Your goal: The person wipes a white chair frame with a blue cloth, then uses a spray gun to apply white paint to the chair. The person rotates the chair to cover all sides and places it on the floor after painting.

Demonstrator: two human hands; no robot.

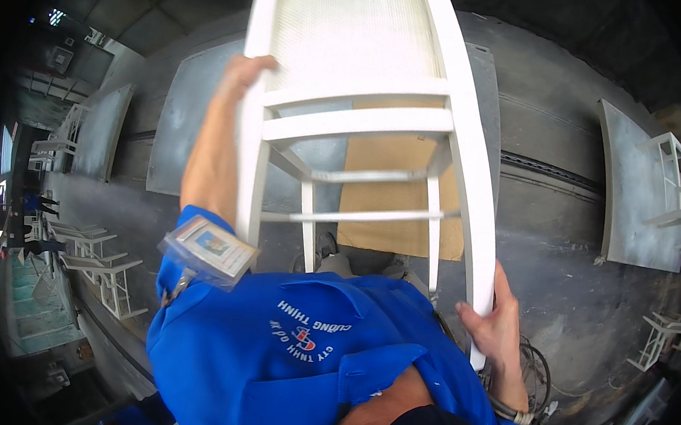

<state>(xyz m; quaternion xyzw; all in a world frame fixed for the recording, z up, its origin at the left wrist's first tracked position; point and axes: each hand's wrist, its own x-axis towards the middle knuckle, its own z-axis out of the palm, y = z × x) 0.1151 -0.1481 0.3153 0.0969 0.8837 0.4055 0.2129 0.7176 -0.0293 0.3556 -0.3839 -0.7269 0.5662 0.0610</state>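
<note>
A white wooden chair fills the middle of the view, tilted up in front of my body. Its pale woven-look panel runs off the top edge, and its thin legs and stretchers show below the two rails. My left hand is closed round the left side post, partly hidden behind it. Lower down on the right, my right hand grips the end of the long right post, with the thumb on the near side and the other fingers mostly hidden. Motion slightly blurs the chair's left side.
Under the chair lie a grey board and a brown sheet. White chairs stand at the left and right; another is by a grey panel. A looped hose hangs beside my right forearm.
</note>
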